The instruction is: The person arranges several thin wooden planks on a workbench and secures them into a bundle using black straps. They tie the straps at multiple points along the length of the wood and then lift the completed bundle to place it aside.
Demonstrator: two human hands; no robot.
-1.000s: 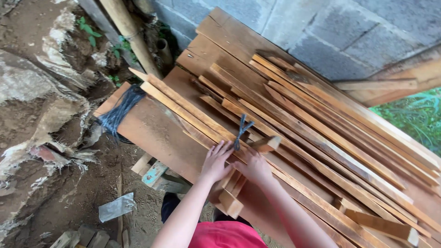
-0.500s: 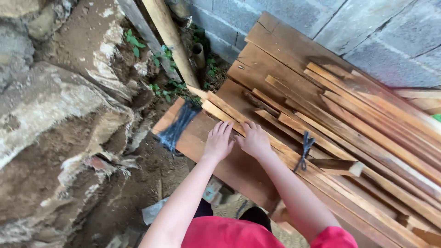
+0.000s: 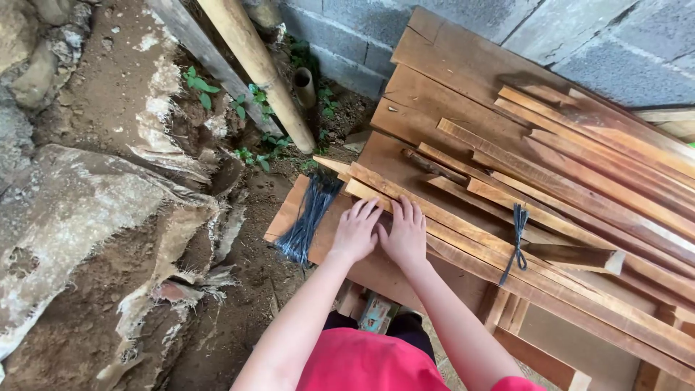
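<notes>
My left hand (image 3: 355, 230) and my right hand (image 3: 402, 233) lie side by side, palms down, fingers spread. Both rest on the near end of a bundle of long thin wooden strips (image 3: 449, 224) that lies on a wide wooden board (image 3: 376, 269). Neither hand grips anything. A dark tie (image 3: 517, 239) is wrapped around the strips to the right of my right hand. A loose bunch of dark ties (image 3: 308, 217) lies on the board's left end, just left of my left hand.
More wooden strips and boards (image 3: 579, 159) are stacked to the right, against a grey block wall (image 3: 449, 29). A round wooden pole (image 3: 255, 61) leans at the back left. Bare earth and rock with torn sacking (image 3: 108, 239) lie to the left.
The view has swung left along the stack. Both hands have slid along the strips from beside the tied spot to the strips' left end, near the loose bunch of ties.
</notes>
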